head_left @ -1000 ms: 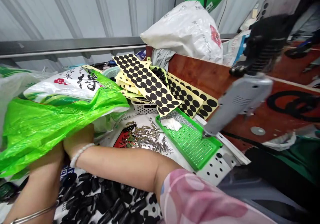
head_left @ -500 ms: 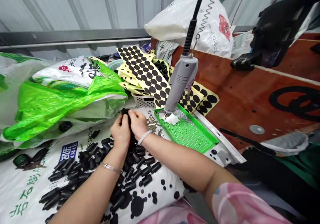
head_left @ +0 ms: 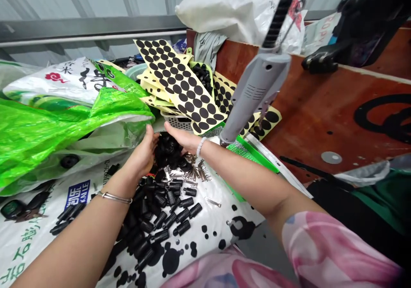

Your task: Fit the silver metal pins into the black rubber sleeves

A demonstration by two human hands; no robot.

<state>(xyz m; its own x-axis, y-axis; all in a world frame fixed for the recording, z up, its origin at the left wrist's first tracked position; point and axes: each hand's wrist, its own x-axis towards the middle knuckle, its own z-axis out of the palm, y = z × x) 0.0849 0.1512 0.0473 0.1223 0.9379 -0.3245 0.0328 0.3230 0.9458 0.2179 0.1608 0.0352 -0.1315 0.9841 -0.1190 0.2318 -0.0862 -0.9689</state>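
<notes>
Both grips are released. The left grip is cupped and loose, and the right grip lies flat with its fingers stretched out. Half a second ago they pinched together over a black piece; now they have parted, with a heap of black cylindrical parts just between them. More of these matte parts spill down across a white woven sack, which is printed with black blotches, green Chinese characters and a blue label reading "KAN LE". Small silver metal pieces lie in a cluster touching the heap's right side.

A metal bangle circles the left wrist and a white beaded bracelet circles the right, above a pink-patterned sleeve.

Beyond the hands, sheets of black round stickers on yellow backing lie stacked over a white plastic basket. A crumpled, glossy green plastic bag bulges at the left, with a white sack behind it bearing a red flower and black brush lettering. A grey handheld power tool hangs on a black spiral-wrapped cord, its tip near a green tray, which the right forearm now mostly hides. To the right stretches a reddish-brown wooden board marked with a large black ring shape.
</notes>
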